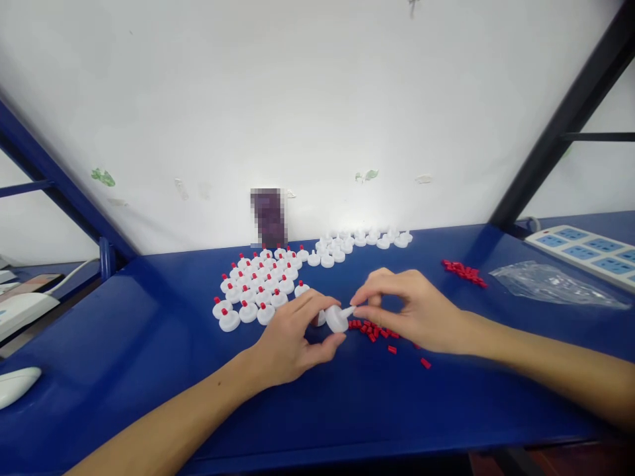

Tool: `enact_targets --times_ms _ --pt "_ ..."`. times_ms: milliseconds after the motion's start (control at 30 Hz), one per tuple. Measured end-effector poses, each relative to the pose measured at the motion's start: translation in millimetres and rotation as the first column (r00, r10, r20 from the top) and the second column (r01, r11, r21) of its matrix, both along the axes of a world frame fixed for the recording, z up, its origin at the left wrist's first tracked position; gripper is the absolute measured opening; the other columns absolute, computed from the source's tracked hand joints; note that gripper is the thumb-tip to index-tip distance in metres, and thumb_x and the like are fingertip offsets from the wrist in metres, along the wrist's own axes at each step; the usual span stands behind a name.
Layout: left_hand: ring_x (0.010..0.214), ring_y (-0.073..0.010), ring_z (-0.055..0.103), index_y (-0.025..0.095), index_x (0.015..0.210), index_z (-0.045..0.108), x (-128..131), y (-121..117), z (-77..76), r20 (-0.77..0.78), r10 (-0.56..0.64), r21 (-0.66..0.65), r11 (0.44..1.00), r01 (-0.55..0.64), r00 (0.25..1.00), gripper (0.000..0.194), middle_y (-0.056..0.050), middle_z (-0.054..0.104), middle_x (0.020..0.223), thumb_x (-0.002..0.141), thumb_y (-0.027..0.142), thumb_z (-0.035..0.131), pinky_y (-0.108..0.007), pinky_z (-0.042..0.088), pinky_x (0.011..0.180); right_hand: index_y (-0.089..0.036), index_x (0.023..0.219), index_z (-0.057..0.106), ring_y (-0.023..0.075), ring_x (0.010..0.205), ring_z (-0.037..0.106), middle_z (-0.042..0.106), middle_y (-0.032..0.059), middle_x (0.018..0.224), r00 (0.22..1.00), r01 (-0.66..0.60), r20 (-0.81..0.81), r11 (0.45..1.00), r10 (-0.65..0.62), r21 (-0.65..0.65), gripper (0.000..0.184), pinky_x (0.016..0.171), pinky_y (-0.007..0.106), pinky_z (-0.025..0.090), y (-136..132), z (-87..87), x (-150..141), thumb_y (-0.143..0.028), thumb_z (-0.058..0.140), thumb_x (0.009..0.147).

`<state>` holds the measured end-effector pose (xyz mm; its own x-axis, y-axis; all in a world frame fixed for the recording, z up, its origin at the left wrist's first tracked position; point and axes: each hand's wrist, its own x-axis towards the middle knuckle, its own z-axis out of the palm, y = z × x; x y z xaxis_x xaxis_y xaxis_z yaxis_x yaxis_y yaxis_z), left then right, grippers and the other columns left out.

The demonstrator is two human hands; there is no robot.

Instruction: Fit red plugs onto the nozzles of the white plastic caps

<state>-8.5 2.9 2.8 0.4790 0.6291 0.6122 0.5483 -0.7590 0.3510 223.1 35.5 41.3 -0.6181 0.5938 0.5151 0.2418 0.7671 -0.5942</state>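
My left hand [297, 337] is closed around the wide base of a white nozzle cap [337, 319], which is tilted with its spout to the right. At the spout's tip, the thumb and forefinger of my right hand [411, 307] are pinched together; whether a small red tip sits between them is hidden. Below my right hand lies a loose pile of small red tips [370, 328], partly covered by its fingers. Many white caps with red tips [248, 291] stand upright left of my hands. Behind my left fingers another white piece partly shows.
White nozzle caps without red tips [347, 244] stand along the wall. At right lie a second heap of red tips [464, 272], a clear plastic bag [555, 284] and a power strip [585, 251]. A white mouse [18, 387] rests at the left of the blue table [149, 370].
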Motion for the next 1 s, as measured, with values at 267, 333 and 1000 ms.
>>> enact_targets --times_ms 267,333,1000 --pt "0.068 -0.0151 0.054 0.016 0.107 0.058 11 -8 1.4 -0.113 -0.193 -0.138 0.975 0.177 0.975 0.027 -0.003 0.064 0.084 0.081 0.021 0.060 -0.027 0.047 0.065 -0.016 0.097 0.070 0.0105 0.044 0.046 0.051 -0.0051 0.049 0.861 0.246 0.455 0.969 -0.226 0.017 0.028 0.048 0.024 0.031 50 -26.5 41 -0.040 0.055 0.095" --pt "0.081 -0.0185 0.059 0.016 0.108 0.059 13 -8 2.2 -0.162 -0.198 -0.168 0.971 0.170 0.967 0.027 -0.007 0.065 0.095 0.081 0.021 0.060 -0.031 0.050 0.074 -0.016 0.097 0.070 0.0113 0.046 0.047 0.053 -0.0040 0.052 0.834 0.259 0.494 0.965 -0.247 0.046 0.030 0.049 0.025 0.031 58 -30.2 44 -0.042 0.057 0.094" --pt "0.079 -0.0196 0.059 0.020 0.110 0.059 15 -5 -1.3 -0.186 0.038 -0.171 0.983 -0.070 0.982 0.022 -0.004 0.062 0.092 0.089 0.024 0.056 -0.033 0.047 0.071 -0.020 0.087 0.047 0.0065 0.042 0.041 0.046 -0.0107 0.051 0.992 -0.003 0.124 0.995 0.016 -0.098 0.008 0.046 0.018 0.033 10 -20.7 28 -0.022 0.053 0.091"
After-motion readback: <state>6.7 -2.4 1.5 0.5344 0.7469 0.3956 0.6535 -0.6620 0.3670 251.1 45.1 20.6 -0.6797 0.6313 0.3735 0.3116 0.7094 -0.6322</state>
